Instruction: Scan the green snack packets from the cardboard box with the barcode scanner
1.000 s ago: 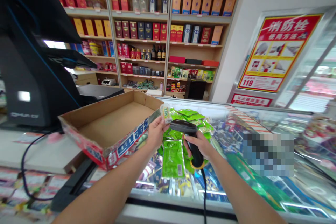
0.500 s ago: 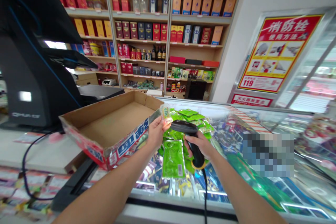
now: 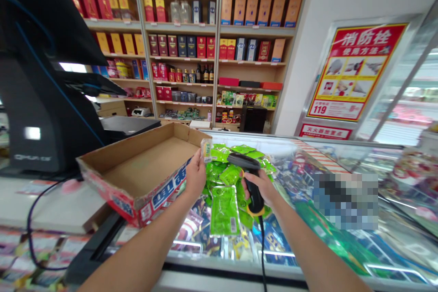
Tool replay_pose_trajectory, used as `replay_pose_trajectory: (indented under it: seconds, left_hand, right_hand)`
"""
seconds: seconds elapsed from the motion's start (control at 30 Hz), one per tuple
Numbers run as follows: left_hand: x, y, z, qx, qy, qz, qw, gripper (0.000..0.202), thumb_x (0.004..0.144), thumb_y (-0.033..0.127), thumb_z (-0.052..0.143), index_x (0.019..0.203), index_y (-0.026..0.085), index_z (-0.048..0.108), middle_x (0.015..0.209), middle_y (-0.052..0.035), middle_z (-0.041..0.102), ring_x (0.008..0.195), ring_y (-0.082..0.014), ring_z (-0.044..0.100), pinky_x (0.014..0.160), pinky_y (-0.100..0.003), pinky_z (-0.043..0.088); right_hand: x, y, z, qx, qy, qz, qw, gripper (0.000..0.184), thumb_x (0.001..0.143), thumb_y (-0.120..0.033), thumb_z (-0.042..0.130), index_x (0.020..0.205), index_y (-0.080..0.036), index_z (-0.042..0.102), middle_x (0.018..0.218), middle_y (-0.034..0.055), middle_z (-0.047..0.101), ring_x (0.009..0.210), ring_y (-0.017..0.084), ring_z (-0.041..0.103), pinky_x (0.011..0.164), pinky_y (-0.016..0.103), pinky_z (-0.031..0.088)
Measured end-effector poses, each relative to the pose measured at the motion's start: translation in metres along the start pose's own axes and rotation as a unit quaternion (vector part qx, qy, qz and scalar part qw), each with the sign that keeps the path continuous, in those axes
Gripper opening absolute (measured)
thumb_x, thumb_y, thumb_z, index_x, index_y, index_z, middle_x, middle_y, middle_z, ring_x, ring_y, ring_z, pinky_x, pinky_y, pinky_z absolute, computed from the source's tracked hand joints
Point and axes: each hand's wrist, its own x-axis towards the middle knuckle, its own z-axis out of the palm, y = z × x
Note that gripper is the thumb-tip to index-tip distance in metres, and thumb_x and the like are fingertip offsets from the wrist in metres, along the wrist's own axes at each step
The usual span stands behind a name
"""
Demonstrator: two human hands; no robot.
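Note:
My left hand [image 3: 196,174] pinches a small clear packet [image 3: 206,149] with yellowish and green print, beside the near right wall of the cardboard box [image 3: 150,164]. In my right hand [image 3: 262,185] is a black barcode scanner [image 3: 251,178], held by its handle, its head tilted toward the left. A yellow ring sits at the handle's base, and a black cable hangs from it. Beneath both hands lies a pile of shiny green packets [image 3: 224,210] on the glass counter [image 3: 191,248]. The contents of the small packet are too small to make out.
At the left stands a black register terminal [image 3: 37,96], with a loose black cable [image 3: 32,219] below. Shelves [image 3: 185,27] of boxes and bottles line the back. A red and yellow poster [image 3: 356,73] hangs on the right wall. Goods show under the glass.
My left hand has drawn the small packet leftward, away from the scanner head. The scanner has moved slightly right, and the reddish light on my left fingertips is gone.

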Motion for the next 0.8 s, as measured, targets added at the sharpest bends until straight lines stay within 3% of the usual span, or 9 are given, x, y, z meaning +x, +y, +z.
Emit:
replay_pose_trajectory:
  seconds: [0.17, 0.37, 0.47, 0.67, 0.8]
  left_hand:
    - [0.004, -0.012, -0.005, 0.118, 0.028, 0.037, 0.992, 0.041, 0.09, 0.034, 0.049, 0.123, 0.015, 0.064, 0.122, -0.0127, 0.067, 0.114, -0.0273, 0.062, 0.102, -0.04, 0.044]
    - [0.012, -0.021, -0.008, 0.129, 0.039, 0.029, 0.99, 0.042, 0.089, 0.027, 0.045, 0.125, 0.011, 0.062, 0.122, -0.0145, 0.067, 0.114, -0.0266, 0.062, 0.1, -0.039, 0.045]
    - [0.013, -0.024, -0.01, 0.136, 0.018, 0.026, 0.99, 0.042, 0.088, 0.025, 0.045, 0.122, 0.009, 0.063, 0.116, -0.0149, 0.069, 0.107, -0.0257, 0.065, 0.096, -0.038, 0.047]
    - [0.01, 0.0, -0.023, 0.265, -0.022, -0.003, 0.964, 0.038, 0.081, 0.012, 0.043, 0.107, 0.012, 0.071, 0.102, -0.0122, 0.074, 0.099, -0.0255, 0.067, 0.093, -0.037, 0.048]
    - [-0.003, 0.013, -0.042, 0.361, -0.099, -0.001, 0.927, 0.037, 0.082, 0.01, 0.041, 0.101, 0.011, 0.072, 0.101, -0.0143, 0.073, 0.1, -0.0266, 0.067, 0.092, -0.036, 0.047]
  right_hand:
    - [0.004, 0.003, -0.003, 0.002, 0.018, -0.002, 1.0, 0.034, 0.069, -0.046, 0.07, 0.08, -0.015, 0.06, 0.053, -0.0007, 0.061, 0.036, 0.013, 0.056, 0.034, 0.022, 0.043]
    - [0.008, 0.005, -0.007, 0.002, 0.041, -0.016, 0.999, 0.034, 0.069, -0.046, 0.07, 0.08, -0.015, 0.061, 0.053, -0.0009, 0.062, 0.035, 0.013, 0.055, 0.034, 0.022, 0.042]
    - [0.009, 0.007, -0.009, 0.001, 0.052, -0.02, 0.998, 0.031, 0.069, -0.045, 0.07, 0.078, -0.015, 0.062, 0.053, -0.0008, 0.062, 0.036, 0.013, 0.055, 0.034, 0.022, 0.041]
    - [0.012, 0.015, -0.009, 0.02, 0.068, -0.02, 0.997, 0.027, 0.069, -0.041, 0.07, 0.074, -0.017, 0.061, 0.052, -0.0011, 0.06, 0.036, 0.013, 0.054, 0.034, 0.024, 0.044]
    - [0.012, 0.004, -0.008, 0.065, 0.117, -0.005, 0.991, 0.022, 0.07, -0.036, 0.069, 0.072, -0.017, 0.059, 0.049, -0.0015, 0.059, 0.036, 0.013, 0.053, 0.035, 0.025, 0.046]
